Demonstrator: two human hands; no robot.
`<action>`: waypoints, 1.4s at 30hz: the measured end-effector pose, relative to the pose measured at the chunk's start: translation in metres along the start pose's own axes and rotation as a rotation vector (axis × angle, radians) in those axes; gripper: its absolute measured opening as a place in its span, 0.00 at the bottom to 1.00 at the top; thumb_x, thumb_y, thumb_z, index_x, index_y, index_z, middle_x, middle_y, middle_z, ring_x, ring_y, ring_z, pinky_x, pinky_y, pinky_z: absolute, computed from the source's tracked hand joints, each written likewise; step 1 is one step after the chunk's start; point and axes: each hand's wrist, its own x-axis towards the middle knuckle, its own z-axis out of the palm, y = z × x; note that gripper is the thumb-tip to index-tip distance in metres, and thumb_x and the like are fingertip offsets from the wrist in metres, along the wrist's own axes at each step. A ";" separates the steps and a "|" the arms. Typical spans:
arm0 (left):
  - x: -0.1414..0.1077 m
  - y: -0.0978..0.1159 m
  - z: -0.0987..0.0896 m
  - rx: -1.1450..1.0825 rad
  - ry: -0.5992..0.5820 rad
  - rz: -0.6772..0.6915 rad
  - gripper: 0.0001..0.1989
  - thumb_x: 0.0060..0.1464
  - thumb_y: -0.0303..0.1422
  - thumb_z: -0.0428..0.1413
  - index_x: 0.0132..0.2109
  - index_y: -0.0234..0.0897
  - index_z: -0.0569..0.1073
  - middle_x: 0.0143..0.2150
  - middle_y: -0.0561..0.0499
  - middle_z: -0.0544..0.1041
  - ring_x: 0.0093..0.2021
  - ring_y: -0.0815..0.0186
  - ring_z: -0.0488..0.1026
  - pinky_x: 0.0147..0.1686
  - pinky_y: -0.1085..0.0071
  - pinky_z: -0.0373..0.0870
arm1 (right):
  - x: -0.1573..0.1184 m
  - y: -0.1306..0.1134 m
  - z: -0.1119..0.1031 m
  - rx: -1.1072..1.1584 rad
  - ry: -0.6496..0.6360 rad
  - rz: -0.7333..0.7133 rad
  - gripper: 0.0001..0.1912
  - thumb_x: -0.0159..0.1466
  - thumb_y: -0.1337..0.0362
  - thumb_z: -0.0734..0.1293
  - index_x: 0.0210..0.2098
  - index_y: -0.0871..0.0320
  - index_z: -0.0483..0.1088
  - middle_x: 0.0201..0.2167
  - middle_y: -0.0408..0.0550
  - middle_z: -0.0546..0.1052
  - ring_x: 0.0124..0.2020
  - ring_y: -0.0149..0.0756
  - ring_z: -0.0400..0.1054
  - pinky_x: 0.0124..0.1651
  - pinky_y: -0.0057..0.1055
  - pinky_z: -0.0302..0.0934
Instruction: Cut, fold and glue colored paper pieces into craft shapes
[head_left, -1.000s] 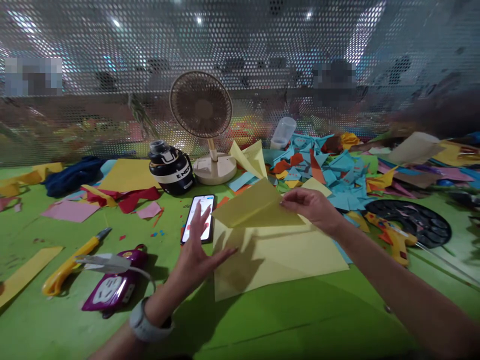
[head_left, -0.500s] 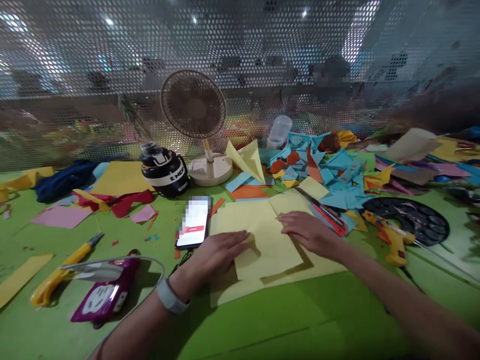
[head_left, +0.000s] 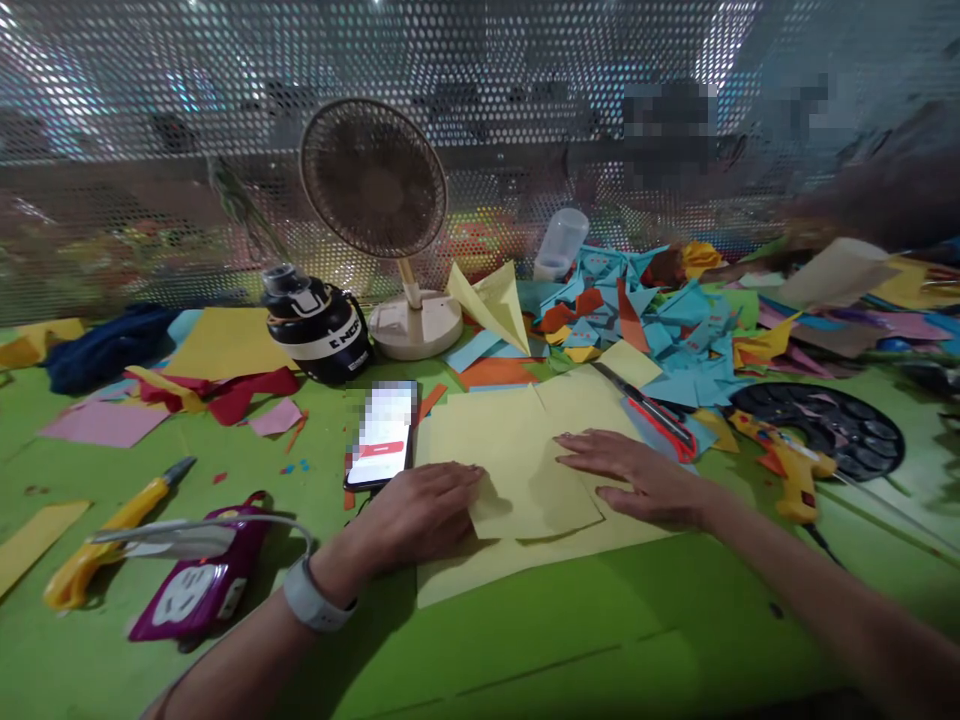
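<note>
Pale yellow paper sheets [head_left: 517,470] lie stacked in front of me, the smaller sheet on top of a larger one [head_left: 450,590]. My left hand [head_left: 424,510] rests over the left edge of the top sheet, fingers stretched out and together, the thumb hidden. My right hand [head_left: 626,470] lies on the right side of the paper with its fingers spread and the thumb apart. Just beyond the right hand is a red utility knife [head_left: 664,420] with its blade showing. Close to the left hand lies a phone [head_left: 386,435] with a lit screen.
A fan [head_left: 416,325], a dark bottle [head_left: 319,335] and piled blue folded paper [head_left: 690,330] stand at the back. On the right are a yellow glue gun [head_left: 795,475] and a black round tray [head_left: 862,440]. Yellow-handled pliers-like tool [head_left: 112,540] and a purple device [head_left: 199,590] lie left.
My right hand has spread its thumb and flattened on the paper. The top sheet's lower edge sits flatter, with less shadow under it. The view has shifted slightly.
</note>
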 end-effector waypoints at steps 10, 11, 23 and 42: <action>-0.002 0.003 -0.002 0.052 -0.033 -0.005 0.11 0.65 0.36 0.49 0.43 0.37 0.74 0.51 0.42 0.79 0.51 0.60 0.76 0.54 0.59 0.72 | 0.002 0.000 -0.008 0.048 -0.130 0.027 0.37 0.58 0.62 0.66 0.66 0.50 0.55 0.70 0.45 0.49 0.70 0.44 0.41 0.69 0.47 0.36; -0.003 0.002 -0.001 0.049 -0.032 -0.011 0.10 0.65 0.36 0.50 0.43 0.37 0.74 0.51 0.43 0.79 0.51 0.60 0.76 0.55 0.58 0.71 | 0.002 0.001 -0.008 0.043 -0.133 0.024 0.38 0.57 0.64 0.66 0.67 0.50 0.55 0.70 0.45 0.49 0.70 0.44 0.41 0.69 0.47 0.37; 0.013 0.004 0.010 -0.088 0.097 -0.310 0.16 0.64 0.33 0.46 0.27 0.39 0.66 0.24 0.51 0.71 0.30 0.64 0.73 0.37 0.65 0.74 | 0.020 -0.009 0.006 0.155 0.153 0.248 0.23 0.64 0.46 0.62 0.48 0.54 0.76 0.58 0.51 0.71 0.59 0.46 0.63 0.61 0.44 0.58; 0.013 0.004 0.012 0.015 0.104 -0.577 0.15 0.60 0.39 0.50 0.27 0.39 0.66 0.22 0.52 0.71 0.23 0.66 0.67 0.22 0.70 0.60 | 0.065 -0.014 0.035 -0.198 0.560 0.370 0.18 0.67 0.54 0.61 0.23 0.54 0.58 0.31 0.48 0.70 0.36 0.41 0.62 0.37 0.35 0.56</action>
